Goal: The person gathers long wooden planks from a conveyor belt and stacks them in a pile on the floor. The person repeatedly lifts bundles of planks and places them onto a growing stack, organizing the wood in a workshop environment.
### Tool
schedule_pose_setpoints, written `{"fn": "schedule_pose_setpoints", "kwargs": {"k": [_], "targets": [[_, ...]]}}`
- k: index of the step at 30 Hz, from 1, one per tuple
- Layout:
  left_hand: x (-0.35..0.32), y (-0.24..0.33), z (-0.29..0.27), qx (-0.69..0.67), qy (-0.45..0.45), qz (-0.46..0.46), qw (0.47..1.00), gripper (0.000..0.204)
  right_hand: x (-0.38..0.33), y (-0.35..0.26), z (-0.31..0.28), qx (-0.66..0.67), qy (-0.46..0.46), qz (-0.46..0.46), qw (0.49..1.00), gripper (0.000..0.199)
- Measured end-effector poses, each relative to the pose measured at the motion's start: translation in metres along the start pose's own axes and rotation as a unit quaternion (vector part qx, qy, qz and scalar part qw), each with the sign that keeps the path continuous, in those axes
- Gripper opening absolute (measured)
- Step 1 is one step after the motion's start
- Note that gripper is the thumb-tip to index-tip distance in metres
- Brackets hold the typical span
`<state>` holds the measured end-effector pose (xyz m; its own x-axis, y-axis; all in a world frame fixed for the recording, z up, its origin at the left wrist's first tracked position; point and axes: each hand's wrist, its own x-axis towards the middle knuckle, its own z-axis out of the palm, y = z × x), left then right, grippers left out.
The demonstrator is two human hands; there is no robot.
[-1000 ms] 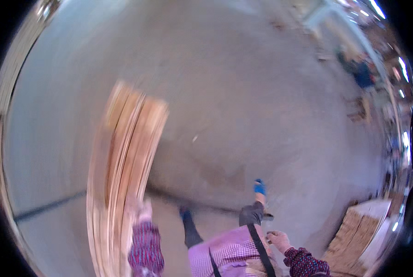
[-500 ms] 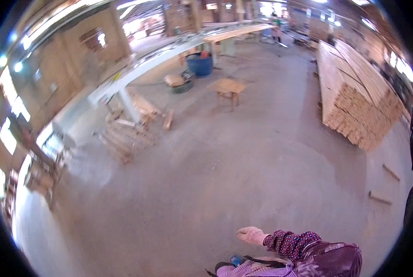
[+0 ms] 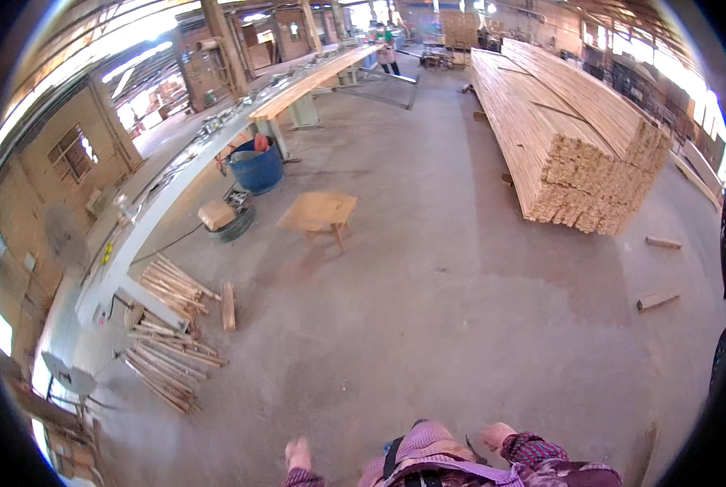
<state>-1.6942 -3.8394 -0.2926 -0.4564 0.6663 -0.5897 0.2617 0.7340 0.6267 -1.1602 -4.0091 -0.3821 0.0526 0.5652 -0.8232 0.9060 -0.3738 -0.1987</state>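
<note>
My left hand [image 3: 296, 456] hangs low at the bottom edge, in a patterned cuff, over the bare concrete floor. Its fingers look loosely apart, with nothing visible in them. To the right of my purple clothing [image 3: 436, 454], my right hand [image 3: 497, 435] is lowered too, its fingers loosely extended and slightly blurred. Nothing shows in that hand either, and neither hand touches any object. A dark strap crosses the front of the clothing. The nearest objects ahead are a small wooden stool [image 3: 321, 211] and, to the left, several loose wood strips [image 3: 164, 365].
A long workbench [image 3: 148, 213] runs along the left. Under it stand a blue tub [image 3: 257, 168] and a low green container [image 3: 231, 226]. A large stack of lumber [image 3: 578, 174] fills the right side; short wood pieces [image 3: 657, 301] lie nearby. A person [image 3: 386, 53] stands far off.
The view has swung rightward and moved forward, so bench, stool and lumber sit further left. My left hand has come into view; my right hand has dropped lower and drawn nearer my body.
</note>
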Motion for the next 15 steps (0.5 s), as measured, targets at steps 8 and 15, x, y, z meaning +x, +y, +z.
{"fn": "schedule_pose_setpoints", "kwargs": {"k": [8, 15], "targets": [[0.246, 0.262, 0.221, 0.196, -0.229, 0.328, 0.896, 0.047, 0.113, -0.061, -0.133, 0.076, 0.013, -0.067, 0.995, 0.027], [0.290, 0.368, 0.250, 0.528, -0.399, 0.384, 0.644, 0.038, 0.335, -0.126, -0.421, 0.116, 0.057, 0.022, 0.991, 0.044]]}}
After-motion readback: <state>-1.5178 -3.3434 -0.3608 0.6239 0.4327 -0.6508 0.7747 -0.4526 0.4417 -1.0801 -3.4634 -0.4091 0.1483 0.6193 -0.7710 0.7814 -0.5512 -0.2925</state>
